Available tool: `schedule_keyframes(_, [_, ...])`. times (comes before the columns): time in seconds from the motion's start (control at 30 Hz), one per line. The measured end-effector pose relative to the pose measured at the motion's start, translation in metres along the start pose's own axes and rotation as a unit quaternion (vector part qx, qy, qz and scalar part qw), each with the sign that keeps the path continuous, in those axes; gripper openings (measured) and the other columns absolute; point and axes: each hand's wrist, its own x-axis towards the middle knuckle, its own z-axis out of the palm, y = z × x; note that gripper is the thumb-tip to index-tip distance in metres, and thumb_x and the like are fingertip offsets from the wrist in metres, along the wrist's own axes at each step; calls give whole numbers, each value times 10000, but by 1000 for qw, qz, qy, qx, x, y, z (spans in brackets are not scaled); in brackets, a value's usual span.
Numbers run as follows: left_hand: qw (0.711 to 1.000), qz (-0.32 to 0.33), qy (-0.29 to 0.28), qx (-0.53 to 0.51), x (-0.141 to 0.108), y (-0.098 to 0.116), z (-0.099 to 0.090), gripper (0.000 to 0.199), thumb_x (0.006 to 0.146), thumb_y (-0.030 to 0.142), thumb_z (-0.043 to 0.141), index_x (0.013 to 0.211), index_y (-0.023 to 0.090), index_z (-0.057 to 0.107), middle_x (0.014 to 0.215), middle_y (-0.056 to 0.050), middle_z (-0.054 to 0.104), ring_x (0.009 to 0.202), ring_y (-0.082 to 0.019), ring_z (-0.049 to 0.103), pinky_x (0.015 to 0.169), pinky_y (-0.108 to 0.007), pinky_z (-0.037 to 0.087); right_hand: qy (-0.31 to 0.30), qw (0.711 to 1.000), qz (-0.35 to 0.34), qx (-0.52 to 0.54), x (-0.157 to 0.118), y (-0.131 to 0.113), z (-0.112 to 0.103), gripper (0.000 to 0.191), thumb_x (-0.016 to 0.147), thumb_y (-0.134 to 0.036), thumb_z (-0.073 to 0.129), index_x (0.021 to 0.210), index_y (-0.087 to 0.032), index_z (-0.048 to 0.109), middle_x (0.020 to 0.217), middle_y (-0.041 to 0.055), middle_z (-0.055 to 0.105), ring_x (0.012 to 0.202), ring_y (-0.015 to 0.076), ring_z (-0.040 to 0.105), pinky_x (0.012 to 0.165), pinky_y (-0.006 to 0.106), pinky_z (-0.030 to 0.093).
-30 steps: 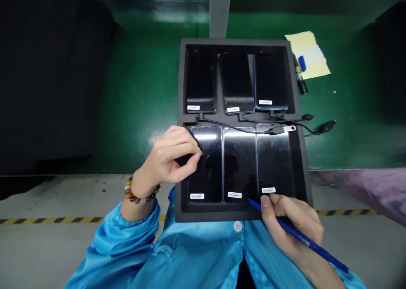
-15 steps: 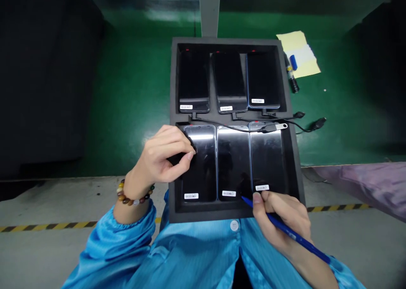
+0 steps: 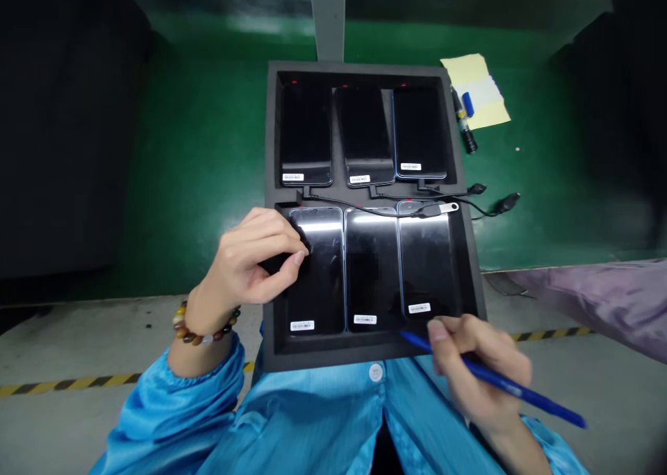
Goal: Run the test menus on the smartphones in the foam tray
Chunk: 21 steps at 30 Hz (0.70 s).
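Note:
My left hand point(image 3: 260, 256) is closed over the left wall of a black foam tray point(image 3: 313, 360), thumb and fingers curled beside the lower-left phone point(image 3: 317, 273). Whatever its fingertips may hold is hidden. A blue pen point(image 3: 500, 378) is gripped in my right hand point(image 3: 479, 371) at the tray's lower-right corner. The pen's tip points left, just below the lower-middle phone point(image 3: 371, 267). Above the right hand lies the lower-right phone point(image 3: 426, 260). Each of these dark-screened phones bears a small white barcode label near its bottom edge.
Three more phones, one an upper-middle phone point(image 3: 365, 135), fill the tray's far row, with black cables point(image 3: 354, 207) plugged in. A yellow paper point(image 3: 469, 69), blue cap point(image 3: 467, 105) and black marker point(image 3: 466, 131) lie on the green table point(image 3: 203, 148). A person's pale purple sleeve point(image 3: 599, 294) shows at right.
My right hand has drawn back to the right, and the pen tip has left the lower-middle phone's bottom corner. The whole view has shifted slightly; my left hand keeps its place at the tray.

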Motion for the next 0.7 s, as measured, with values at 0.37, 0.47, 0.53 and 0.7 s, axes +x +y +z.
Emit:
schedule_keyframes(0.37, [1000,21,9,-20,2,-2,0,183,819,59,758,913,216,748,812,-10,754,703,-188,679,709,-419,521,93,989,24,-112,-12,23,-26,477,963,-153,717,611,-223,404,514,-73,462,428,63,447,480,232,384])
schedule_keyframes(0.47, [999,21,13,-22,2,-3,1,212,793,36,758,908,214,751,797,-11,742,695,-195,681,703,-429,526,111,985,6,-132,-8,21,-27,486,951,-131,713,600,-218,388,505,-78,447,417,55,420,471,228,364])
schedule_keyframes(0.53, [999,21,14,-23,1,-3,1,214,796,40,757,908,221,751,789,-4,741,694,-193,682,695,-425,528,107,985,-4,-133,-6,20,-28,487,949,-121,705,603,-217,376,503,-82,425,414,51,405,471,224,358])
schedule_keyframes(0.7, [1000,10,12,-18,1,-4,1,198,814,76,763,918,245,759,796,5,751,699,-195,691,688,-422,531,88,985,-30,-148,1,19,-26,475,934,-72,684,627,-221,353,536,-89,359,421,46,366,464,220,337])
